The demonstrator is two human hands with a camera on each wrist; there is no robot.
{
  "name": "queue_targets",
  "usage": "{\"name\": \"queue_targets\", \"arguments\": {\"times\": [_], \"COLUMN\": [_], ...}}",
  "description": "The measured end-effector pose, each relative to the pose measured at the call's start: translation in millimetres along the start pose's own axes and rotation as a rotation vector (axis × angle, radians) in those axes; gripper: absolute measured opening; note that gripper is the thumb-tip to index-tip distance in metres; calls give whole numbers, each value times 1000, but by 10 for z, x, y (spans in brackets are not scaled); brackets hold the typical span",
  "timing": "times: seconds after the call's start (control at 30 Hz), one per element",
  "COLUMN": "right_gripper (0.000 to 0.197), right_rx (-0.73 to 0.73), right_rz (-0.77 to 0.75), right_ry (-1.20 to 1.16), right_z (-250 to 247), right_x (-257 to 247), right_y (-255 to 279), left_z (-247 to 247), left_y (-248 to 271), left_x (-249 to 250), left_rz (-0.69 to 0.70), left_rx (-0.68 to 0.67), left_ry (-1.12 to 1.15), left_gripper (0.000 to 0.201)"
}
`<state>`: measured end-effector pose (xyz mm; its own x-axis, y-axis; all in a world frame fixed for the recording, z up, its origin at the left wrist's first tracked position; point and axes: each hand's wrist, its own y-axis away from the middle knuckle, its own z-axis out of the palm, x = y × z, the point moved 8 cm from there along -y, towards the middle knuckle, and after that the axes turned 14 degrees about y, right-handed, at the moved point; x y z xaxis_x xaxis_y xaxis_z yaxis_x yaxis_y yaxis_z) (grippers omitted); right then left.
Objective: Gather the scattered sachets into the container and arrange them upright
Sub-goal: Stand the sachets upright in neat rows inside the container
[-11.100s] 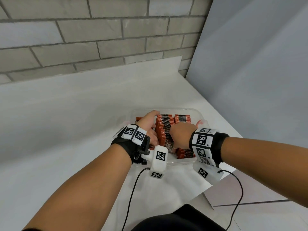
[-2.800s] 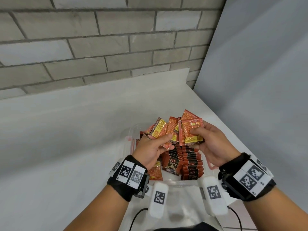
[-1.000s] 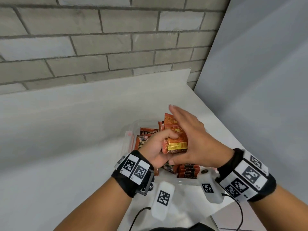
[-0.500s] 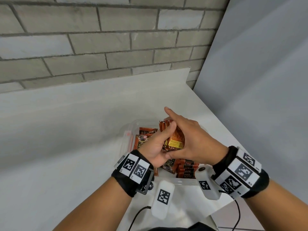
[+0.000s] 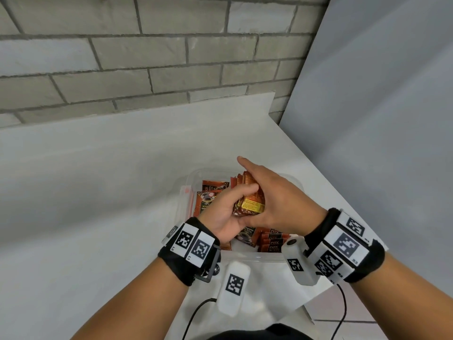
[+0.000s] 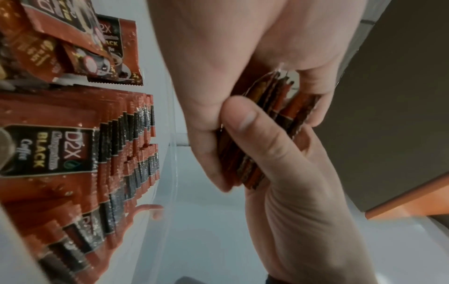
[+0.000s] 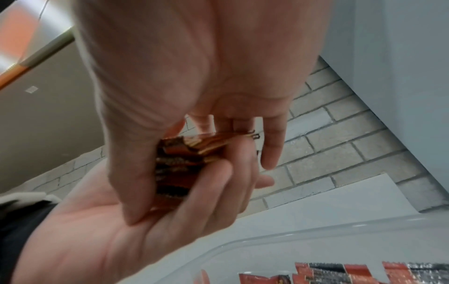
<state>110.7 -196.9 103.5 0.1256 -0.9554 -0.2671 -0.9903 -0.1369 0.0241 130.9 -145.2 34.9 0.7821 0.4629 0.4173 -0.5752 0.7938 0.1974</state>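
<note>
A tight stack of orange sachets (image 5: 252, 203) hangs above the clear plastic container (image 5: 193, 176). My left hand (image 5: 235, 204) grips the stack from the left, its thumb (image 6: 243, 119) across the stack's edge (image 6: 267, 123). My right hand (image 5: 272, 192) pinches the stack (image 7: 184, 159) from the right, with straight fingers along the far side and the thumb at the near end. Rows of upright sachets (image 5: 272, 241) stand in the container's right half (image 6: 121, 144). A few loose sachets (image 5: 208, 200) lie flat in the left half.
The container stands near the right front corner of a white table (image 5: 98, 192). A brick wall (image 5: 147, 57) runs behind it and a grey panel (image 5: 380, 119) closes the right side. Cables hang from the wrist cameras at the table's front edge.
The sachets that were fanned out between both hands are now squared into one tight stack. In the last half second both hands stayed over the container with barely any shift.
</note>
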Motion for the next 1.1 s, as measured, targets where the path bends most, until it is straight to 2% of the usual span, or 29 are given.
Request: {"name": "queue_targets", "arguments": {"times": [0.1, 0.23, 0.4, 0.47, 0.53, 0.57, 0.63, 0.7, 0.73, 0.8, 0.87, 0.93, 1.0, 1.1], "right_gripper": [107, 70, 32, 13, 16, 18, 19, 27, 30, 35, 38, 31, 24, 18], "right_rx": [-61, 120, 126, 273, 408, 423, 330, 180, 134, 145, 205, 142, 70, 118], "right_rz": [28, 107, 172, 163, 116, 64, -24, -41, -24, 53, 225, 376, 418, 402], "right_ry": [-115, -306, -491, -485, -423, -362, -209, -131, -151, -270, -400, -574, -703, -728], "right_z": [72, -59, -131, -272, -384, -392, -253, -58, -16, -44, -69, 51, 151, 74], "right_x": [0, 187, 271, 266, 224, 157, 1, -42, -23, 40, 169, 254, 249, 274], "right_y": [25, 67, 58, 63, 93, 99, 89, 99, 111, 120, 127, 118, 99, 50], "left_z": [-69, -128, -172, -205, -264, -283, -290, -297, -300, -293, -293, -299, -286, -270], "left_y": [43, 123, 180, 191, 199, 198, 205, 204, 199, 193, 189, 182, 179, 188], "left_x": [1, 81, 114, 138, 177, 193, 241, 298, 322, 362, 383, 389, 379, 367], "left_rz": [-2, 27, 22, 35, 68, 78, 101, 138, 157, 190, 215, 238, 236, 211], "left_rx": [24, 8, 1, 40, 87, 91, 90, 79, 68, 43, 51, 69, 79, 85], "left_ry": [5, 21, 21, 18, 44, 77, 140, 158, 164, 191, 203, 185, 130, 45], "left_gripper": [16, 26, 37, 44, 47, 53, 58, 48, 46, 47, 50, 55, 55, 36]}}
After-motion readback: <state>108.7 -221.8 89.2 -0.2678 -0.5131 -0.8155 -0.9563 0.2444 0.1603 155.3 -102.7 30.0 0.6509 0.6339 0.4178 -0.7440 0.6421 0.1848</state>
